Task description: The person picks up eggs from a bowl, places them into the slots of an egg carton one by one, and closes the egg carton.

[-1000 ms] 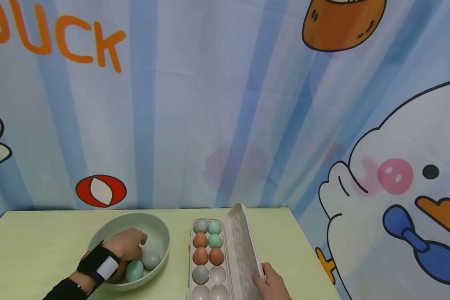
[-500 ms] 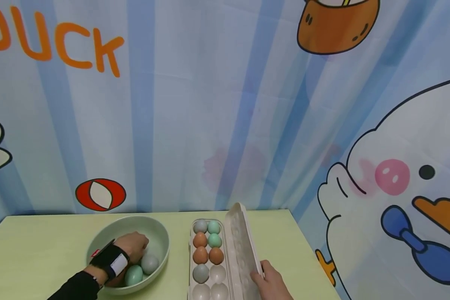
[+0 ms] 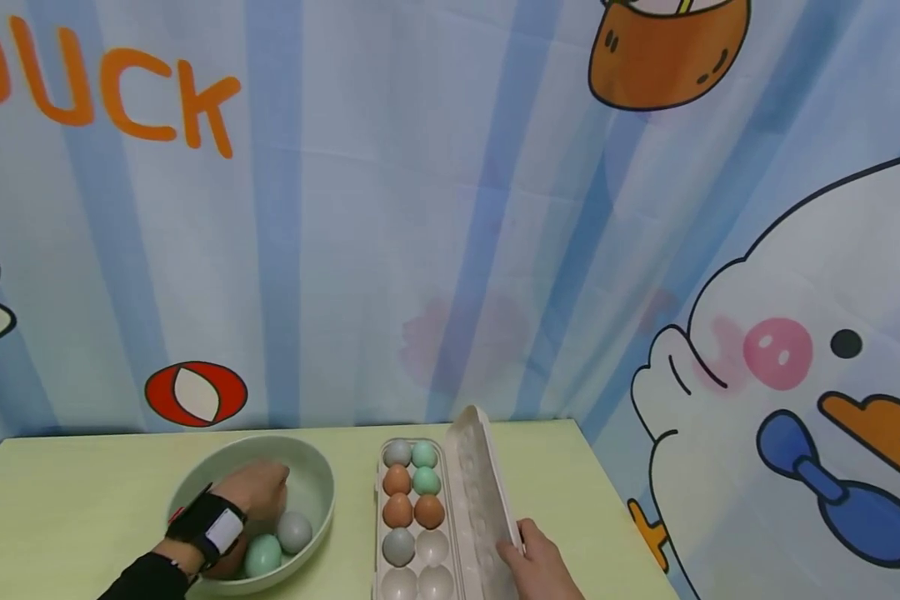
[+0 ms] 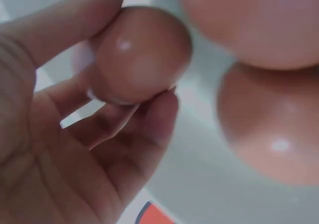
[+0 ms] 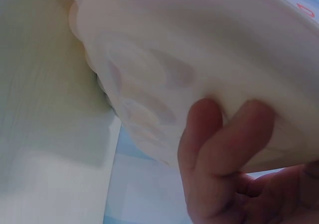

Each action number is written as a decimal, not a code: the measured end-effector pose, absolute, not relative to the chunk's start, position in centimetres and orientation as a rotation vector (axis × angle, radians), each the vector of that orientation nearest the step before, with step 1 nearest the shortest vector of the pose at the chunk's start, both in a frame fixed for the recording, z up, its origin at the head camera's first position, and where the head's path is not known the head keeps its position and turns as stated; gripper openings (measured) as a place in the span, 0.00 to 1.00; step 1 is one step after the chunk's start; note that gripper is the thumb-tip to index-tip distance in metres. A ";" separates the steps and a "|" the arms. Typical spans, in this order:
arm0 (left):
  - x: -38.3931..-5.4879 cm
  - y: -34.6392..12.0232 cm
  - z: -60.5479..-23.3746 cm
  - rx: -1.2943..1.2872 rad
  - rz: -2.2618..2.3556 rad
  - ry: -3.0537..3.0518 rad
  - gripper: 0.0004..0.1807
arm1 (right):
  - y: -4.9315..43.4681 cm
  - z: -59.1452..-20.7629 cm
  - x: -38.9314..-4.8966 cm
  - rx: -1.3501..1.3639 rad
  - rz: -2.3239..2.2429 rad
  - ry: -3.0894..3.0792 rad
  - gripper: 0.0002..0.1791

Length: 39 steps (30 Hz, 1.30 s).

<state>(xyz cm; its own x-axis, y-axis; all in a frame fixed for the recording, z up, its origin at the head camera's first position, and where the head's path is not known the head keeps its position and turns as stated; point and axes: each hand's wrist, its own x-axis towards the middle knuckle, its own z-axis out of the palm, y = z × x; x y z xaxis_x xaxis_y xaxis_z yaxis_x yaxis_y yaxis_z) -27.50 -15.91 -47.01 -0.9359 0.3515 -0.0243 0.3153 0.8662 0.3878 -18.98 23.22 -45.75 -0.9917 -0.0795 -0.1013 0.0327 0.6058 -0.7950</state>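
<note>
My left hand [image 3: 258, 492] reaches down into a pale green bowl [image 3: 321, 467]. In the left wrist view its thumb and fingers curl round a brown egg [image 4: 144, 55], with two more brown eggs [image 4: 269, 124] beside it. A green egg [image 3: 262, 555] and a grey egg [image 3: 295, 532] lie in the bowl near the wrist. My right hand [image 3: 538, 562] grips the edge of the raised lid [image 3: 480, 492] of an egg carton [image 3: 453, 542]. Grey, green and brown eggs fill the carton's far cups; the nearer cups [image 3: 432, 547] show bare.
The bowl and carton stand side by side on a pale yellow table [image 3: 82, 508]. Behind it hangs a blue striped curtain [image 3: 345, 250] with cartoon prints. The table's right edge runs beyond my right hand.
My left hand has shifted slightly within the bowl and its wrist has turned a little. My right hand keeps the same hold on the lid. The head view has tilted slightly.
</note>
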 end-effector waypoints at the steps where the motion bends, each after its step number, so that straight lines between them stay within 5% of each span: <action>1: -27.5 -15.9 -46.9 0.553 0.634 2.955 0.08 | 23.2 -45.8 -18.9 -0.033 -1.342 2.693 0.19; 17: -24.7 -8.5 -42.4 0.985 0.962 2.918 0.21 | 23.0 -45.4 -19.0 -0.052 -1.334 2.656 0.21; 27: -24.3 -2.7 -45.5 1.144 0.978 2.743 0.19 | 23.3 -45.7 -18.7 -0.039 -1.356 2.653 0.21; 39: -25.1 1.6 -49.4 1.335 0.475 3.030 0.19 | 23.4 -45.3 -18.5 -0.055 -1.380 2.597 0.21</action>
<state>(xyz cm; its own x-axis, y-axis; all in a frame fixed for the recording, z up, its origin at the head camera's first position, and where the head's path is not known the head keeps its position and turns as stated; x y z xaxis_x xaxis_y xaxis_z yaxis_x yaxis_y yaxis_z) -25.09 1.64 -49.37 -0.6639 0.6870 0.2955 0.7444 0.6446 0.1740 -18.49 23.44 -45.31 -0.9794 -0.1260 -0.1579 0.0603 0.5634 -0.8240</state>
